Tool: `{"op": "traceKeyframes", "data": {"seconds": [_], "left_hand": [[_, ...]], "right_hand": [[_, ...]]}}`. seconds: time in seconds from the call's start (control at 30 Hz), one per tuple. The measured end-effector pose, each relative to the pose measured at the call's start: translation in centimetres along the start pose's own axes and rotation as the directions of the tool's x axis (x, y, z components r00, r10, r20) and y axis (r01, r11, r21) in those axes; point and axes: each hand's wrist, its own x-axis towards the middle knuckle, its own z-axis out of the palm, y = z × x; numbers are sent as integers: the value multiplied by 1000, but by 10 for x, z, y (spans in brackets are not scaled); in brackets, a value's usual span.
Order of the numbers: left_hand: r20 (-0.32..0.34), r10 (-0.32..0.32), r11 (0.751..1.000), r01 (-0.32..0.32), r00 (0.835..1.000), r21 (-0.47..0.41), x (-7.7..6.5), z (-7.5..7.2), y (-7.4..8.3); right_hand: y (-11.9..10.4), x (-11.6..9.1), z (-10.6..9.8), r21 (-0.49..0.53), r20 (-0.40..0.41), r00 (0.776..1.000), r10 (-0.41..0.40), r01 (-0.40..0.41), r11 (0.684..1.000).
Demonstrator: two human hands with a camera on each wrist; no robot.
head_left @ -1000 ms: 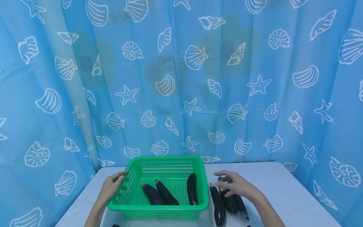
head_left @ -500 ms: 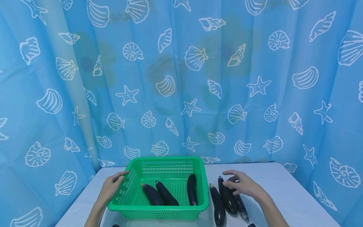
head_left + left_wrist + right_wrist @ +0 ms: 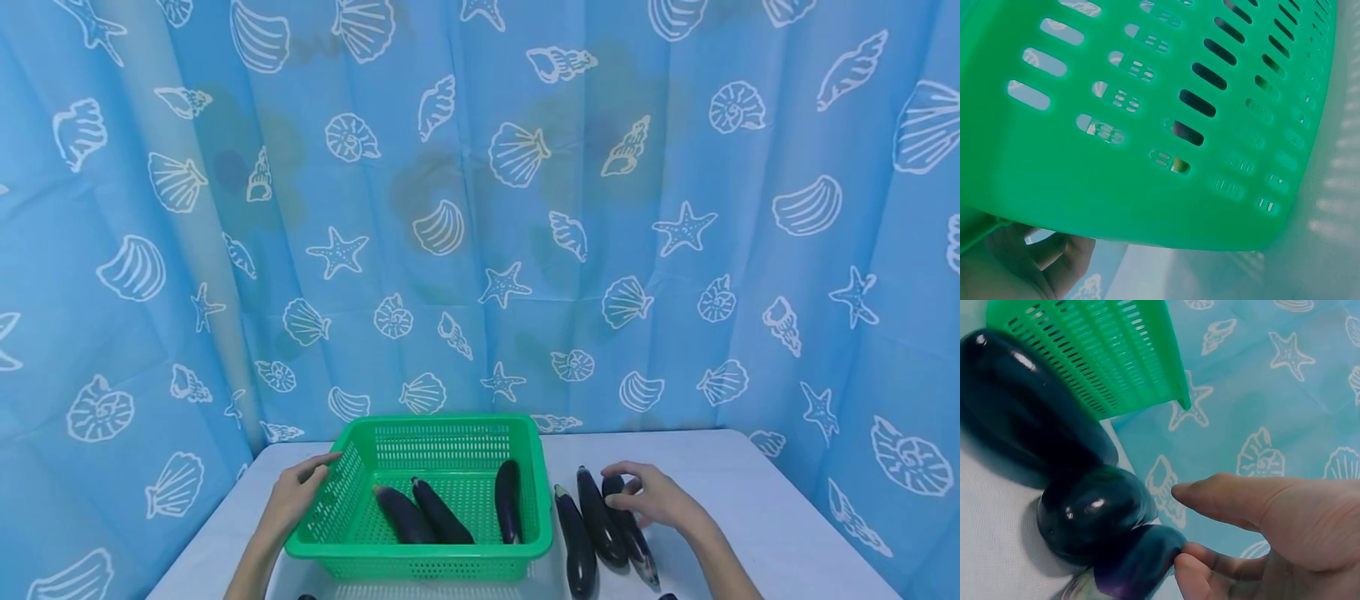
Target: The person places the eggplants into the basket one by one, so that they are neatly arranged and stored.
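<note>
Blue curtain (image 3: pixel 465 175) with white shell prints fills the upper frame behind a white tabletop (image 3: pixel 697 467). At lower left, the left hand (image 3: pixel 294 493) touches the rim of a green basket (image 3: pixel 420 550) with three eggplants inside; whether it grips, I cannot tell. At lower right, the right hand (image 3: pixel 654 497), thumb and fingers parted, gripping nothing, is at the rightmost eggplant (image 3: pixel 636 543) beside the basket

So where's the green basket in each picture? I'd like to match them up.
Head: the green basket sits at the bottom, slightly left of centre.
Left wrist: very close, filling most of the picture.
Right wrist: at the top, left of centre, partly cut off.
Shared landmark: the blue shell-patterned curtain, just a patch in the left wrist view.
</note>
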Motion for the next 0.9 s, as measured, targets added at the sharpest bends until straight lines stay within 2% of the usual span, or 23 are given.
{"op": "traceKeyframes", "data": {"seconds": [0.4, 0.9], "left_hand": [[-2, -17, 1000, 17, 1000, -5, 0, 0, 1], [0, -14, 1000, 14, 1000, -2, -1, 0, 3]], "right_hand": [[8, 2, 4, -64, -47, 998, 34, -37, 997], [8, 5, 4, -93, 25, 996, 82, -80, 992]]}}
